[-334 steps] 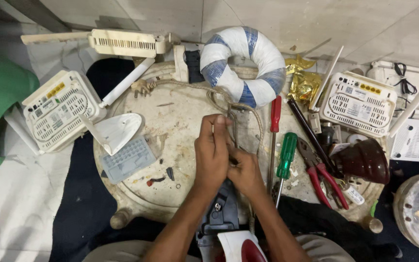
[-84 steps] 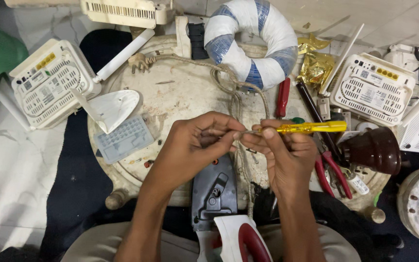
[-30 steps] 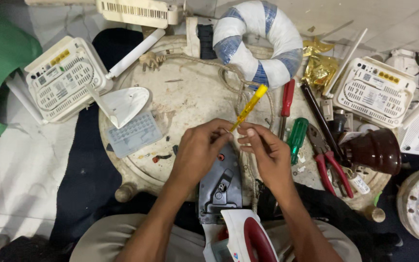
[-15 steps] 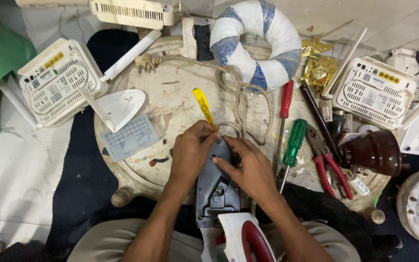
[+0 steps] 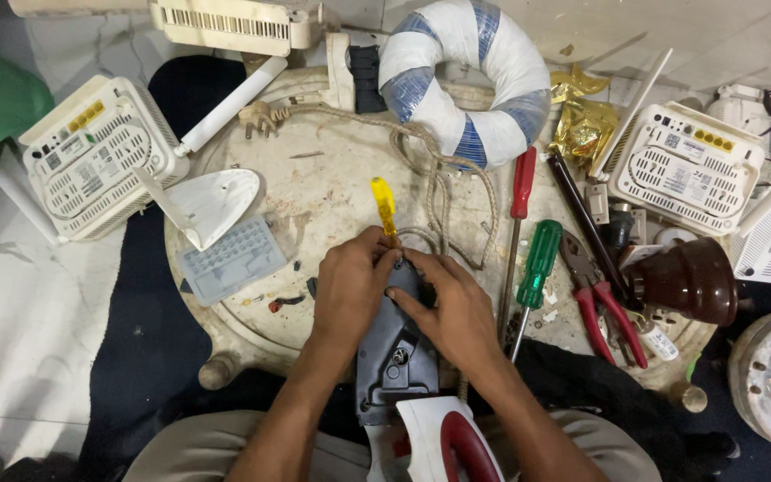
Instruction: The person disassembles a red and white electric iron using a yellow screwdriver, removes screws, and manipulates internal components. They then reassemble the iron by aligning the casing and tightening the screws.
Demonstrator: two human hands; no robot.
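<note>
The opened clothes iron (image 5: 396,361) lies at the near edge of the round bench (image 5: 332,192), its dark inner body bared and its white and red shell (image 5: 443,442) hanging over the person's lap, so it is clearly apart and not closed up again. The left hand (image 5: 350,290) has its grip closed around a yellow-handled screwdriver (image 5: 385,207), the tip down at the top end of the iron; whether it sits in a screw is hidden by the fingers. The right hand (image 5: 452,308) presses fingers on the same spot, pinching something too small to tell. The braided cord (image 5: 443,192) loops from there toward the bench's far edge, ending in a plug (image 5: 256,120). The white soleplate cover (image 5: 211,201) and grey grid piece (image 5: 229,261) lie loose at the left side. Judging by this, reassembly remains.
</note>
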